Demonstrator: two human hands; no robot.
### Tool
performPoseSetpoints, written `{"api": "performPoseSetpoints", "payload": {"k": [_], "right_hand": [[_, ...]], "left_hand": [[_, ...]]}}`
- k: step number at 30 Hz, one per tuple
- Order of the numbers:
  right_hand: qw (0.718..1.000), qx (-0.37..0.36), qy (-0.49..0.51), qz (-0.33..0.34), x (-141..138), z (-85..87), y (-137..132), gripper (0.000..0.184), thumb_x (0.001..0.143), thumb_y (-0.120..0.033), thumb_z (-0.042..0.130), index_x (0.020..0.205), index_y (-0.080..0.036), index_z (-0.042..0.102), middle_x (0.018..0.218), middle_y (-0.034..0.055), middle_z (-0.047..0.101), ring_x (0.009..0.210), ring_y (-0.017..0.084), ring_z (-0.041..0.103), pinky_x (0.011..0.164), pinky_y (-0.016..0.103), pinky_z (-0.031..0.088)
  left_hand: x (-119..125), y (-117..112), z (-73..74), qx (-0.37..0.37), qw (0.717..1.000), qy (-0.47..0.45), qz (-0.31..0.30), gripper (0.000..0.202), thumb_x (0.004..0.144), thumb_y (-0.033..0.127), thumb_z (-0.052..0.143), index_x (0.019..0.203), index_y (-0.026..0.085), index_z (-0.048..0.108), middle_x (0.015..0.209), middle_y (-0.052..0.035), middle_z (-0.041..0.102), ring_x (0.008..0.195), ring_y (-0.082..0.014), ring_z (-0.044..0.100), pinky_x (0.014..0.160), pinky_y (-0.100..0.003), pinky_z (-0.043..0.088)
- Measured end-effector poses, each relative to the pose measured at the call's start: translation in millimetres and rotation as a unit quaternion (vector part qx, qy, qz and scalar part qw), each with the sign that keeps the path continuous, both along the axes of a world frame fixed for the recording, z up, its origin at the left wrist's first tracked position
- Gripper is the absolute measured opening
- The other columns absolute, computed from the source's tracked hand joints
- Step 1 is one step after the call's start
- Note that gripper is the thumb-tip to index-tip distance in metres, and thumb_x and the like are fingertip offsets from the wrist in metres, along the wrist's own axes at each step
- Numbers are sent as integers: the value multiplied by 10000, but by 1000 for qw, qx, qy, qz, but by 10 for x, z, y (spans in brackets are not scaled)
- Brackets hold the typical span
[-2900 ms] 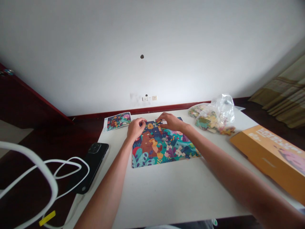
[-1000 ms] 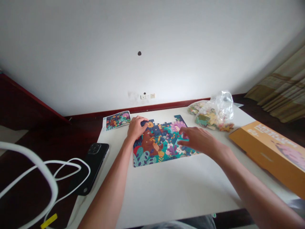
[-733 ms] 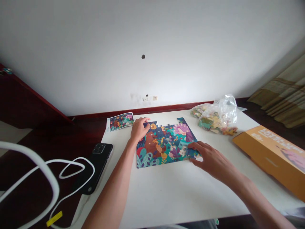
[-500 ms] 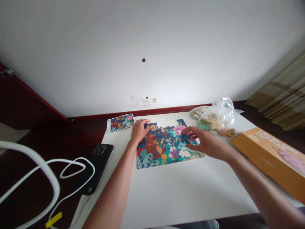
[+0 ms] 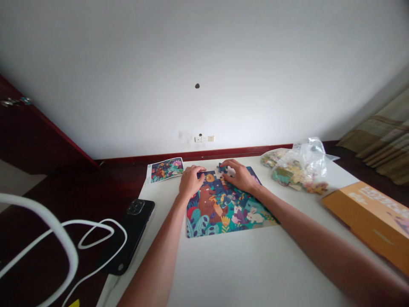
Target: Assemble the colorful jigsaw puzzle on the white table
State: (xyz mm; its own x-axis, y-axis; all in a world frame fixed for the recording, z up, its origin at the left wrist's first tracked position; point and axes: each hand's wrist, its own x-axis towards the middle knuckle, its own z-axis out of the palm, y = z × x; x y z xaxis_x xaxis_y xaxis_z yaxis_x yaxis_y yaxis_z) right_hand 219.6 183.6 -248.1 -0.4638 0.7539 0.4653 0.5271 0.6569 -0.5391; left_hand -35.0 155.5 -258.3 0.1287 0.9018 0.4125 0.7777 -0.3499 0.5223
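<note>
A colourful jigsaw puzzle (image 5: 212, 204) with a bear and a rabbit lies on the white table, with gaps along its far edge. My left hand (image 5: 191, 182) rests over the puzzle's far left corner, thumb and fingers apart. Above the gap in the far edge, my right hand (image 5: 240, 175) pinches a dark blue puzzle piece (image 5: 220, 168) between thumb and fingers. Part of the puzzle's right side is covered by that hand and forearm.
A printed picture sheet (image 5: 166, 169) lies at the far left. Clear plastic bags of puzzle pieces (image 5: 295, 170) sit at the far right, near an orange box (image 5: 367, 213). A black phone (image 5: 136, 234) and a white cable (image 5: 96, 224) are at the left edge.
My right hand has moved left and away from me, from the puzzle's right side to its far edge, carrying the piece. My left hand stays at the corner. The view has shifted slightly.
</note>
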Motion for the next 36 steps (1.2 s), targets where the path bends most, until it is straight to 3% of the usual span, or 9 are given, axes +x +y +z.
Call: {"api": "performPoseSetpoints", "payload": {"k": [10, 19, 25, 30, 36], "right_hand": [[999, -23, -31, 28, -4, 45, -20, 383, 892, -250, 631, 1274, -238, 637, 1270, 90, 691, 1178, 249, 655, 1052, 404, 504], [997, -4, -73, 20, 2, 13, -11, 450, 883, -284, 653, 1326, -207, 625, 1292, 121, 687, 1244, 286, 596, 1100, 459, 464], [996, 9, -67, 49, -3, 52, -25, 276, 893, -213, 615, 1138, -231, 743, 1227, 104, 703, 1164, 263, 626, 1070, 445, 484], [995, 10, -75, 60, 1, 46, -14, 282, 906, -186, 597, 1115, -252, 775, 1234, 92, 699, 1156, 257, 625, 1067, 451, 491], [994, 9, -89, 55, -5, 66, -29, 331, 936, -149, 527, 1116, -252, 785, 1236, 96, 704, 1166, 254, 629, 1070, 451, 496]], "left_hand": [[8, -12, 8, -1, 1000, -2, 2, 201, 922, 151, 611, 1038, 257, 737, 1068, -27, 735, 1060, -252, 647, 983, -411, 506], [10, -7, 6, -6, 1000, 2, 3, 202, 918, 149, 623, 1036, 262, 741, 1079, -32, 730, 1070, -252, 644, 997, -411, 503], [12, -20, 28, -4, 1000, 8, -2, 203, 924, 166, 632, 1037, 274, 762, 1074, -29, 724, 1068, -244, 639, 1018, -405, 491], [10, -27, 49, -12, 998, 46, -35, 178, 945, 282, 678, 1054, 338, 806, 1100, -29, 703, 1052, -244, 633, 1003, -409, 482], [14, -43, 61, -10, 998, 60, -30, 180, 955, 312, 678, 1072, 343, 811, 1124, -39, 695, 1060, -247, 624, 1001, -405, 478]]}}
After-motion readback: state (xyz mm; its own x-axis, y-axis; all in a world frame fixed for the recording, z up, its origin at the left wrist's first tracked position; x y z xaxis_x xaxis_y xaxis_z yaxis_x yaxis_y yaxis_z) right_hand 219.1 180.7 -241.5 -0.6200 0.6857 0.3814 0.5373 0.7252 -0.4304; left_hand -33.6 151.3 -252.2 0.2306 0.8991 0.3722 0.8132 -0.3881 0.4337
